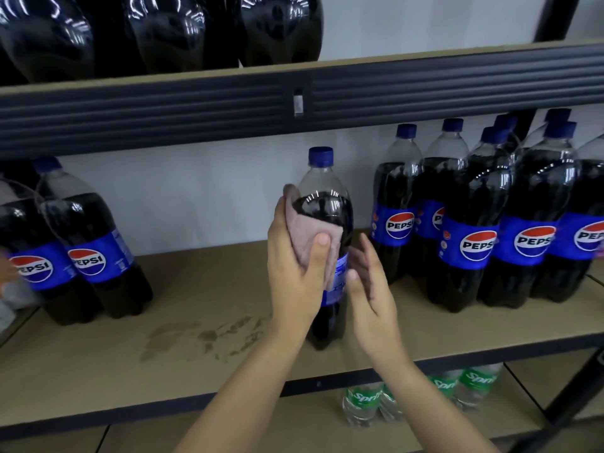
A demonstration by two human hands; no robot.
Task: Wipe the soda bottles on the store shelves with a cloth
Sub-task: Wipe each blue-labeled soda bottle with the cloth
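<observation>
A tall Pepsi bottle (327,204) with a blue cap stands alone in the middle of the tan shelf (202,305). My left hand (294,273) presses a pinkish-grey cloth (310,237) against the bottle's left side, thumb on top of the cloth. My right hand (369,286) is just right of the bottle's label, fingers spread, at or near the bottle; I cannot tell whether it touches. The bottle's lower part is hidden behind both hands.
Two Pepsi bottles (88,243) stand at the left, several more (483,223) at the right. Dark bottle bottoms (163,31) sit on the upper shelf, above a dark rail (228,106). Sprite bottles (366,400) stand on the shelf below. Damp stains (196,338) mark the board.
</observation>
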